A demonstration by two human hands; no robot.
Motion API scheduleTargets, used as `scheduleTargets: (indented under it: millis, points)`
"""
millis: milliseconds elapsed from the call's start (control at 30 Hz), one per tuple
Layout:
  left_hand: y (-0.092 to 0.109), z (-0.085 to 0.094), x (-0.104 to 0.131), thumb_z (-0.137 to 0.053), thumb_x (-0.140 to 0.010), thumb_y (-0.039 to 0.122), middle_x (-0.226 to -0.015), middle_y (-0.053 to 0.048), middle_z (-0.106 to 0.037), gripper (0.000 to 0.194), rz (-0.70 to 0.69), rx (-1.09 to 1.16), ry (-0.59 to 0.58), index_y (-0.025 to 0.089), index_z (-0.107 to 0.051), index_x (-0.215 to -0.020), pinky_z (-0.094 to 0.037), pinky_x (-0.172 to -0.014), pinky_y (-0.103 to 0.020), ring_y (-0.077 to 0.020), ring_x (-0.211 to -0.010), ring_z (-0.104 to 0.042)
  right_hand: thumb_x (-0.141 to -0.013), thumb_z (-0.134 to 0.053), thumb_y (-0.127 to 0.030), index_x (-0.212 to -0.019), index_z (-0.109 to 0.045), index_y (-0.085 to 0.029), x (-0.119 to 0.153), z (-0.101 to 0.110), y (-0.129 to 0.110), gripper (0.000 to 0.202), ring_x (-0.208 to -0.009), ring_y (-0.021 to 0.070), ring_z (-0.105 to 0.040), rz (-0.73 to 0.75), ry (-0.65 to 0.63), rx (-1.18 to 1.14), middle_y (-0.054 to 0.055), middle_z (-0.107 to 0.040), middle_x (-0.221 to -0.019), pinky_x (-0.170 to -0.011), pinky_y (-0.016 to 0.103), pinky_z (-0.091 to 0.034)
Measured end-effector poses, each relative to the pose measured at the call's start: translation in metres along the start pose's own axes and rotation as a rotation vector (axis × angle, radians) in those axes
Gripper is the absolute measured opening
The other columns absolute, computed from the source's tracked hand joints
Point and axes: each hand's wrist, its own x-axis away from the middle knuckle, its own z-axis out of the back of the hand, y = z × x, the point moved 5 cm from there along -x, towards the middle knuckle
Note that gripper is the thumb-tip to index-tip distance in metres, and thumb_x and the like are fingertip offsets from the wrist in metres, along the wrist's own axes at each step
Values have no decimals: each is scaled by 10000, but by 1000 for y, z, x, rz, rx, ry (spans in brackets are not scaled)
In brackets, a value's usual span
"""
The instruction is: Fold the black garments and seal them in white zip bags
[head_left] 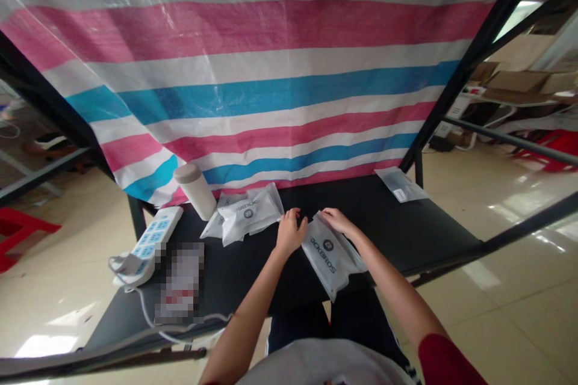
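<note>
A frosted plastic bag with dark lettering point(329, 255) lies at the near edge of the black table, in front of my body. My right hand point(338, 221) has its fingers closed on the top edge of this bag. Just left of the bag's upper corner is my left hand point(291, 230), its fingers bent and apart, with nothing seen in it. Beyond my left hand, several similar bags point(250, 213) lie overlapped. A flat clear packet with a small white label point(401, 185) rests at the table's far right corner.
A white bottle with a grey lid point(198, 195) stands left of the piled bags. Nearer on the left are a white power strip point(156, 237) with a cable and a pixelated flat item point(180, 283). A striped sheet point(289, 90) hangs behind the black table point(415, 234), between dark frame bars.
</note>
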Motion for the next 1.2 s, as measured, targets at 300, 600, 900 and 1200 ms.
scheduleTargets:
  millis: [300, 600, 900, 1200]
  points:
    - [23, -37, -8, -530, -871, 341, -686, -26, -680, 257, -58, 0, -247, 186, -712, -776, -435, -620, -239, -168, -682, -628, -850, -464, -517, -751, -614, -167, 56, 1, -19, 393, -639, 155, -523, 143, 92, 58, 8, -599, -671, -602, 252, -349]
    - [46, -40, -3, -546, -856, 287, -788, -47, -717, 214, -11, -24, -153, 186, -734, -862, -433, -644, -249, -175, -733, -640, -876, -442, -460, -736, -608, -172, 98, 19, -15, 360, -596, 164, -532, 156, 161, 85, 26, -583, -635, -564, 260, -365]
    - [38, -20, -44, -550, -871, 252, -865, -70, -735, 205, 58, -79, -63, 184, -737, -919, -447, -691, -257, -195, -799, -656, -885, -447, -545, -761, -572, -196, 172, -6, 7, 392, -531, 161, -593, 23, 59, -149, 3, -570, -603, -437, 237, -433]
    - [52, -15, -47, -530, -912, 335, -1006, -67, -711, 210, 15, -109, 80, 219, -700, -956, -449, -864, -339, -243, -1020, -604, -868, -528, -514, -811, -651, -170, 179, 0, 4, 369, -635, 174, -665, -2, -78, -76, 46, -683, -725, -476, 234, -473]
